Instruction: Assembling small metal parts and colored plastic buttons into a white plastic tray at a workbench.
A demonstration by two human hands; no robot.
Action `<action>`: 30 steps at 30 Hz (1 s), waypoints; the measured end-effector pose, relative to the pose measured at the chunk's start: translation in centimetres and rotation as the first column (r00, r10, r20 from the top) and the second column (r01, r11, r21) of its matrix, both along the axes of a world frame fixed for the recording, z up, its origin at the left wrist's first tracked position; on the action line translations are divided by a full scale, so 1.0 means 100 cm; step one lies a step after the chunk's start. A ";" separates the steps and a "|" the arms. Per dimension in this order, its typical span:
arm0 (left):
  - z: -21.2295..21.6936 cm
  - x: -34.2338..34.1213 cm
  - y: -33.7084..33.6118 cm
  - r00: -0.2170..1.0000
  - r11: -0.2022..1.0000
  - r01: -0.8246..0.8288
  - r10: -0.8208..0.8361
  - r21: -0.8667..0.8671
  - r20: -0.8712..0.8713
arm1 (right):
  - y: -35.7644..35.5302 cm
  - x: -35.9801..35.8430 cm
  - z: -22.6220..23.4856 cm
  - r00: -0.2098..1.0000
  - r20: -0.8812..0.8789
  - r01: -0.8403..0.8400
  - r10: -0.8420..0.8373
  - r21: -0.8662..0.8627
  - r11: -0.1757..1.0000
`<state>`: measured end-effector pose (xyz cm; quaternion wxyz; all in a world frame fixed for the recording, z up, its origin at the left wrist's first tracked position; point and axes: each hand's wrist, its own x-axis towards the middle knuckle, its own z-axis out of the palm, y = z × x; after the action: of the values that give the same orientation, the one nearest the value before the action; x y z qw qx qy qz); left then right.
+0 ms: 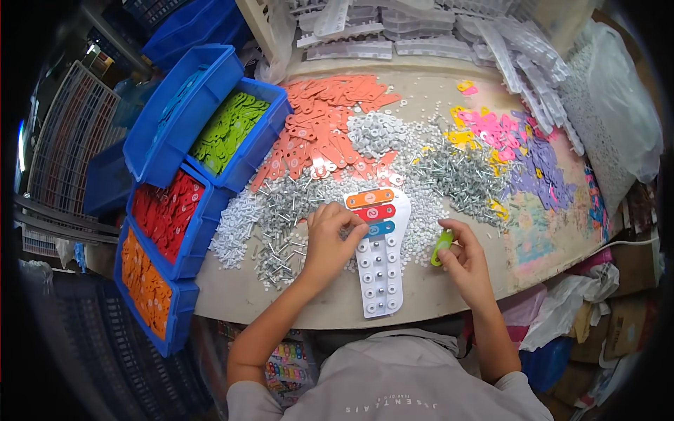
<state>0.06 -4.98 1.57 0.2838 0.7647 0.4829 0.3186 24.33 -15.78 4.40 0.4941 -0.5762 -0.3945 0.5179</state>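
Observation:
A white tapered board (pixel 380 274) with rows of round studs lies on the table in front of me. Across its wide top sit an orange bar (pixel 370 198), a red bar (pixel 374 212) and a blue bar (pixel 381 228). My left hand (pixel 330 238) rests at the board's left edge, its fingertips touching the blue bar. My right hand (pixel 465 259) is to the right of the board and pinches a lime-green bar (pixel 441 247).
Heaps of small white washers and metal screws (pixel 281 210), salmon bars (pixel 323 126), pink, yellow and purple bars (pixel 505 147) cover the table. Blue bins at left hold green (pixel 228 130), red (pixel 166 210) and orange (pixel 144 281) bars. White plastic strips (pixel 421 31) lie at the back.

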 end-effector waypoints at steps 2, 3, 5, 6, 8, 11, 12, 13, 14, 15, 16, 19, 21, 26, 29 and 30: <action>-0.003 0.002 0.002 1.000 1.000 -0.001 0.001 0.029 0.007 | 0.001 0.002 0.000 0.998 0.061 -0.016 0.017 -0.021 1.000; -0.004 0.003 0.003 1.000 0.998 -0.001 0.000 0.057 0.015 | 0.002 0.002 0.000 0.992 0.123 -0.028 0.033 -0.043 0.999; -0.004 0.007 0.002 1.000 0.998 -0.007 0.007 0.067 0.002 | 0.008 -0.005 0.008 0.983 0.184 -0.016 0.012 0.017 1.000; -0.004 0.008 0.001 1.000 0.997 -0.010 0.010 0.078 -0.011 | 0.011 -0.008 0.010 0.970 0.243 -0.004 -0.015 0.078 0.997; -0.006 0.008 0.000 1.000 0.996 -0.017 0.019 0.087 -0.019 | 0.015 -0.010 0.006 0.963 0.268 -0.009 -0.012 0.077 0.997; -0.008 0.008 -0.002 0.999 0.996 -0.038 0.040 0.077 -0.029 | 0.019 -0.019 0.012 0.941 0.339 -0.015 -0.006 0.059 0.998; -0.008 0.007 -0.003 0.998 0.997 -0.051 0.053 0.059 -0.031 | 0.021 -0.023 0.016 0.923 0.386 -0.016 -0.002 0.043 0.999; -0.010 0.007 -0.003 0.998 0.997 -0.056 0.058 0.058 -0.029 | 0.022 -0.027 0.017 0.922 0.387 -0.021 0.002 0.043 0.999; -0.013 0.007 -0.003 0.998 0.996 -0.057 0.058 0.062 -0.020 | 0.024 -0.031 0.018 0.932 0.362 -0.023 0.016 0.017 1.000; -0.015 0.006 -0.004 0.998 0.996 -0.059 0.060 0.065 -0.011 | 0.025 -0.034 0.019 0.941 0.337 -0.027 0.029 -0.010 1.000; -0.012 0.005 -0.006 0.998 0.996 -0.060 0.061 0.065 -0.009 | 0.026 -0.036 0.021 0.940 0.339 -0.029 0.031 -0.011 1.000; -0.007 0.000 -0.017 0.972 0.979 -0.203 0.204 -0.016 0.119 | 0.030 -0.043 0.024 0.928 0.352 -0.114 0.123 -0.047 0.992; -0.012 -0.008 -0.024 0.945 0.958 -0.286 0.288 -0.034 0.157 | 0.033 -0.051 0.019 0.953 0.267 -0.138 0.141 -0.029 0.990; -0.019 -0.005 -0.042 0.971 0.972 -0.220 0.226 -0.079 0.073 | 0.040 -0.066 0.009 0.927 0.325 -0.180 0.186 -0.048 0.982; -0.020 -0.005 -0.044 0.974 0.972 -0.218 0.222 -0.092 0.038 | 0.041 -0.067 0.003 0.897 0.408 -0.172 0.169 -0.029 0.985; -0.018 -0.005 -0.044 0.973 0.969 -0.224 0.228 -0.105 0.024 | 0.041 -0.065 0.003 0.890 0.426 -0.161 0.164 -0.043 0.986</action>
<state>-0.48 -9.34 -0.23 0.2928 0.6834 0.5772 0.3378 17.80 -11.64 4.71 0.3484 -0.6425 -0.5383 0.4196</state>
